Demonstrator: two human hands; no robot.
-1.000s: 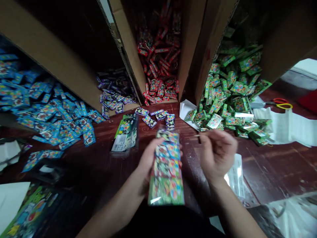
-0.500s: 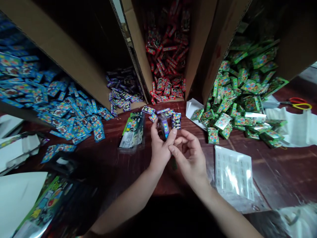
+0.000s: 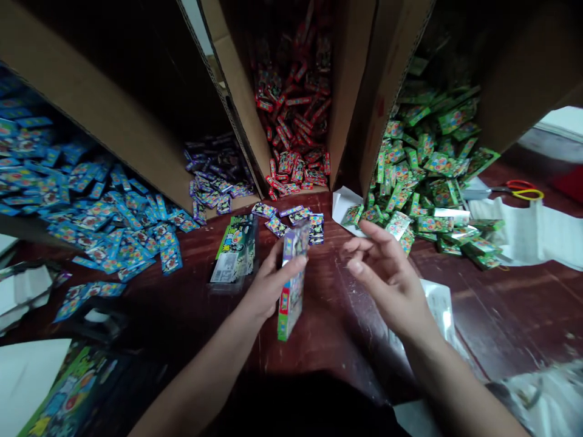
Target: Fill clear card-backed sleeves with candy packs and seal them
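Note:
My left hand (image 3: pixel 263 290) is closed around a row of small packets (image 3: pixel 290 303), held on edge with purple at the top and red and green at the bottom. My thumb presses its near side. To the right, apart from the row, my right hand (image 3: pixel 395 280) is open and holds nothing, its fingers loosely bent. Several loose purple packets (image 3: pixel 276 226) lie just beyond my left hand. Left of them is a clear plastic package (image 3: pixel 233 249) with a green and black printed card.
Cardboard boxes stand behind, spilling blue packets (image 3: pixel 122 212), purple packets, red packets (image 3: pixel 298 167) and green packets (image 3: pixel 437 164). Scissors (image 3: pixel 523 189) lie at the right beside white paper. A shiny plastic sheet (image 3: pixel 437 300) is partly behind my right arm. A black tape dispenser-like object (image 3: pixel 98 321) sits left.
My hands have moved apart, the right one going right. The packet row in my left hand has come nearer and now shows its purple, red and green edges. The whole view has shifted slightly.

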